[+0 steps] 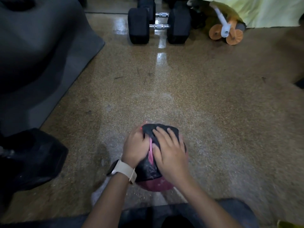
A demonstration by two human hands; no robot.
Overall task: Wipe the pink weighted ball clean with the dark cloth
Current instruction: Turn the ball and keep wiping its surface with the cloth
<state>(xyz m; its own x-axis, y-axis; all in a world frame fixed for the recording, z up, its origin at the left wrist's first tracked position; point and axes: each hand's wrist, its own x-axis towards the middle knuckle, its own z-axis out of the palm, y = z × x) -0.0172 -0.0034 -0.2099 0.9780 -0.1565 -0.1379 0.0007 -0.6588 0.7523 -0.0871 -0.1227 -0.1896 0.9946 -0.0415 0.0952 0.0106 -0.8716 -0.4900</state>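
Note:
The pink weighted ball (155, 185) rests on the speckled floor just in front of my knees, mostly covered by the dark cloth (148, 170). Only its near lower side and a pink strip between my hands show. My left hand (135, 147), with a pale watch on the wrist, grips the left side of the ball over the cloth. My right hand (171, 153) lies flat on top of the cloth with fingers spread, pressing it onto the ball.
Two black dumbbells (158, 27) stand at the far middle. A grey mat (41, 63) lies at the left with a black bag (29, 158) near it. An orange-wheeled roller (225, 33) and a yellow-green cloth (263, 10) sit far right.

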